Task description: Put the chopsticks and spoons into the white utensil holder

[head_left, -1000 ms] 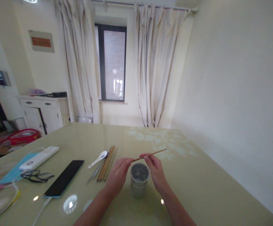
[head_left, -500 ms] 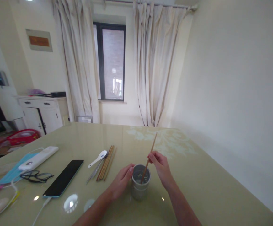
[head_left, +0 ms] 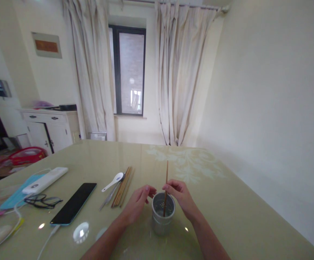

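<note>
A grey metal cup (head_left: 161,225) with small holes in its bottom stands on the table near the front. My right hand (head_left: 180,195) pinches a wooden chopstick (head_left: 167,173), which stands nearly upright with its lower end inside the cup. Just left of the cup's rim, my left hand (head_left: 139,202) is held with its fingers apart and nothing in them. Farther left lie several chopsticks (head_left: 122,187) in a bundle, beside a white spoon (head_left: 113,182) and some metal cutlery (head_left: 109,198).
A black phone (head_left: 74,204) with a cable, glasses (head_left: 42,201), a white device (head_left: 45,180) and a blue mask (head_left: 18,195) lie on the left of the glossy table (head_left: 243,216). A wall (head_left: 276,101) runs along the right side.
My left hand has let go of the cup's rim and opened. The chopstick in my right hand has swung from a rightward lean to nearly upright, and that hand has shifted left.
</note>
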A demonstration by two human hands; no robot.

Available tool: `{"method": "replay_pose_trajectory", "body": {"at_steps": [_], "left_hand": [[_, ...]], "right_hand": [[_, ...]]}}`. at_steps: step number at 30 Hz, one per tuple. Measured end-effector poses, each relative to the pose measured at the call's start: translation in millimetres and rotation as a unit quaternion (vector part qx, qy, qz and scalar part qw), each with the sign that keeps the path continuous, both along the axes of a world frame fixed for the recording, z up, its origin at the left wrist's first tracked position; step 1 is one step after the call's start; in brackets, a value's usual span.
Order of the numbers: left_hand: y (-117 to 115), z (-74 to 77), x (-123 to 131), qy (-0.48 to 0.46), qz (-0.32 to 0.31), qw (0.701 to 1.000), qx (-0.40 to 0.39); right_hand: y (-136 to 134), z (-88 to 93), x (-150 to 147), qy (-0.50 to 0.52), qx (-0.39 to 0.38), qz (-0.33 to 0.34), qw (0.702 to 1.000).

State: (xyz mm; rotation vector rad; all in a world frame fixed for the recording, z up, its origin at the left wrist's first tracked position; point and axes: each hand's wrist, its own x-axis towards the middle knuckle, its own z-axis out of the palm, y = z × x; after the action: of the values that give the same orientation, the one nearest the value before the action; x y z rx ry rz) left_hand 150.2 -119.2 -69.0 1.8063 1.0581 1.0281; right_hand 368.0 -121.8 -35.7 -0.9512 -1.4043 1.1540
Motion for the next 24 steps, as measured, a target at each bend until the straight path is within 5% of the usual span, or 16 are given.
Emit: {"method": "replay_pose_trajectory", "body": {"at_steps": [2, 5, 7, 9, 16, 24], "left_hand": [[9.0, 1.5, -11.1, 0.134, 0.130, 0.980, 0.069], [18.8, 1.3, -32.5, 0.370, 0.287, 0.871, 0.150], [21.6, -0.2, -44.6, 0.472, 0.322, 0.803, 0.167], [22.4, -1.8, -51.8, 0.525, 0.321, 0.771, 0.165], [19.9, -3.6, -44.8, 0.551, 0.276, 0.774, 0.145], [17.3, -4.7, -35.9, 0.506, 0.267, 0.811, 0.124]], "right_hand": [[-0.7, 0.2, -0.2, -0.007, 0.001, 0.000, 1.000], [-1.4, -0.1, -1.0, -0.021, 0.000, 0.002, 1.000], [-1.6, -0.6, -1.4, -0.022, -0.002, 0.004, 1.000], [-1.5, -1.0, -1.6, -0.021, -0.004, 0.007, 1.000], [3.1, -9.0, -0.5, -0.010, 0.020, -0.015, 1.000], [22.6, -33.7, -5.6, 0.024, -0.069, -0.066, 0.995]]}}
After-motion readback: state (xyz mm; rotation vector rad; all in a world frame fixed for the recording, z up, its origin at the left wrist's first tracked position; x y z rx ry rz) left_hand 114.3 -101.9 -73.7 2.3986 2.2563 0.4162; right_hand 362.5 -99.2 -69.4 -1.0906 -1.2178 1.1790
